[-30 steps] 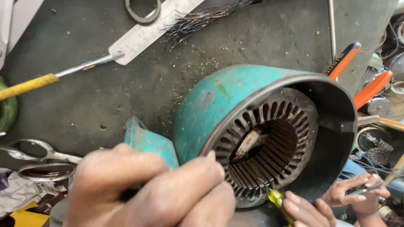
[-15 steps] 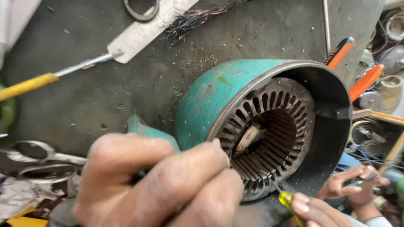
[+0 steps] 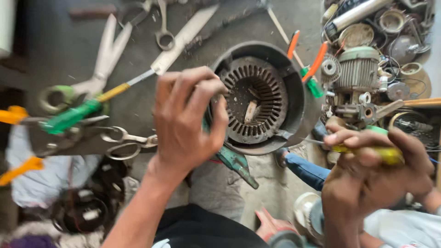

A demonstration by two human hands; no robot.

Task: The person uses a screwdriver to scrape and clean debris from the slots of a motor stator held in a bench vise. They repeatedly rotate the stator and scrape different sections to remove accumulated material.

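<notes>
At nine o'clock of the stator housing (image 3: 257,98), left hand (image 3: 188,124) clamps its rim steady while right hand (image 3: 367,165) fists a yellow-handled screwdriver (image 3: 367,154) toward the slots

Dark grey work surface (image 3: 59,50), gritty w/ dust and specks, scuffed; daylight comes from the right, where the edge washes out pale. Left side: scissors w/ pale blades (image 3: 108,48), steel ruler (image 3: 183,34), a spanner (image 3: 163,27), second pair of steel scissors (image 3: 126,142), orange and green tool handles lying about. Right side: crowded heap of parts, incl. small finned grey motor (image 3: 358,71), round metal lids and coils, wire; below, rough pale floor (image 3: 266,183) and bundled cloth at lower left (image 3: 36,179).
</notes>
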